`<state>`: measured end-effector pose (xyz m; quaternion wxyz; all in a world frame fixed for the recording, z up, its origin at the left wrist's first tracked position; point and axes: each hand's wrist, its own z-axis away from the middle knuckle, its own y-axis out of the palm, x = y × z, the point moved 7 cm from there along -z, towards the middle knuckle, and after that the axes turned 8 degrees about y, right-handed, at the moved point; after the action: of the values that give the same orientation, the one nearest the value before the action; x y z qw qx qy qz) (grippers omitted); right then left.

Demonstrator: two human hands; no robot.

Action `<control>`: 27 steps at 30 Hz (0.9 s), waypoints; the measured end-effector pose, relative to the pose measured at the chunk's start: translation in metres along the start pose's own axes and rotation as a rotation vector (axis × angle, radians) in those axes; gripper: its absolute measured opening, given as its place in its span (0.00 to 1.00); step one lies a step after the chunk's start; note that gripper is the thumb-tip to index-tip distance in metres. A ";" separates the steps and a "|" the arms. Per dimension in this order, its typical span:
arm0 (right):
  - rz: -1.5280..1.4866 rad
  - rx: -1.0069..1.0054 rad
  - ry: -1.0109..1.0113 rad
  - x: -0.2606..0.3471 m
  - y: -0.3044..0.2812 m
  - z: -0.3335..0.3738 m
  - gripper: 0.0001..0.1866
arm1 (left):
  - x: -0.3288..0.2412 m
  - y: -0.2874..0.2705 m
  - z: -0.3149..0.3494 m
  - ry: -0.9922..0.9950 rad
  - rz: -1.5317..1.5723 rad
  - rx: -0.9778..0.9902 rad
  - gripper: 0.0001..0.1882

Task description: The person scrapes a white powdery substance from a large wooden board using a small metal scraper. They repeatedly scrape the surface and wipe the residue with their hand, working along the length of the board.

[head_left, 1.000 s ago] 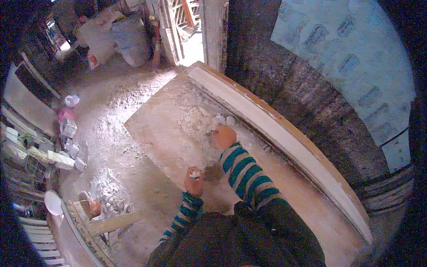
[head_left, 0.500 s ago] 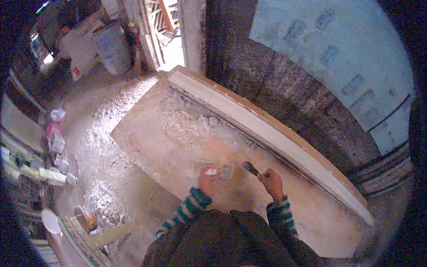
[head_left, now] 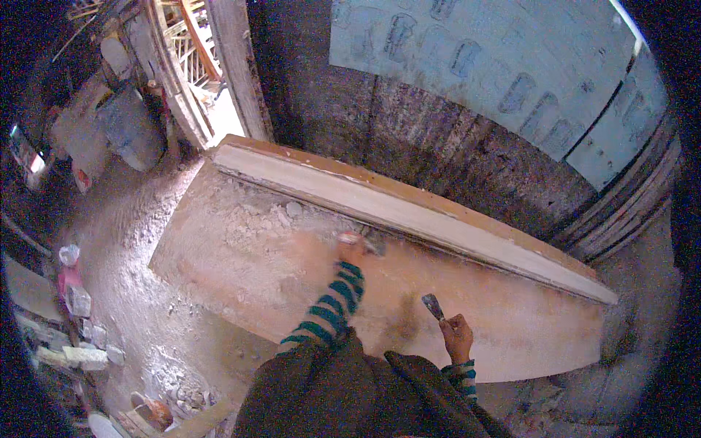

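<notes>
My left hand point(head_left: 352, 252), smeared by motion, is closed on a scraper whose grey blade point(head_left: 376, 247) meets the dusty board close to the raised strip. A small whitish, reddish patch shows at the top of that hand; I cannot make out whether it is the handle. In my right hand point(head_left: 457, 337) is a putty knife point(head_left: 432, 305), its dark, smeared blade angled up and to the left above the board. The wide brownish board point(head_left: 504, 336) lies before me, coated in pale powder. Crumbly lumps of plaster point(head_left: 255, 223) are heaped toward its far left.
A long white strip with a brown edge point(head_left: 416, 226) borders the board's far side. Behind it stands a dark stained wall with pale blue sheeting point(head_left: 482, 66). At left are a bucket point(head_left: 131, 128), a bright doorway point(head_left: 223, 117) and broken blocks point(head_left: 84, 358).
My left hand has reached farther away, toward the raised strip. The right hand has moved slightly nearer me, still holding its putty knife. The whole view has turned to the right.
</notes>
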<state>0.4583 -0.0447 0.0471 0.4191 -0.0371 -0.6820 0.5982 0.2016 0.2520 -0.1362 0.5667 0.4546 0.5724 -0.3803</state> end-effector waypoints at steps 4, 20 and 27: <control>-0.043 0.038 -0.020 -0.004 0.016 -0.004 0.15 | -0.057 -0.104 -0.069 0.454 -0.383 -0.037 0.05; -0.093 0.064 0.024 -0.010 0.019 -0.006 0.15 | -0.034 0.051 0.076 0.146 0.006 0.184 0.12; -0.081 -0.008 0.029 -0.048 -0.015 0.004 0.16 | 0.000 0.108 0.095 -0.004 -0.051 0.210 0.16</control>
<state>0.4938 -0.0783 0.0353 0.4526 -0.0195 -0.6792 0.5775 0.3329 0.1941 -0.1337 0.5071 0.4959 0.5396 -0.4537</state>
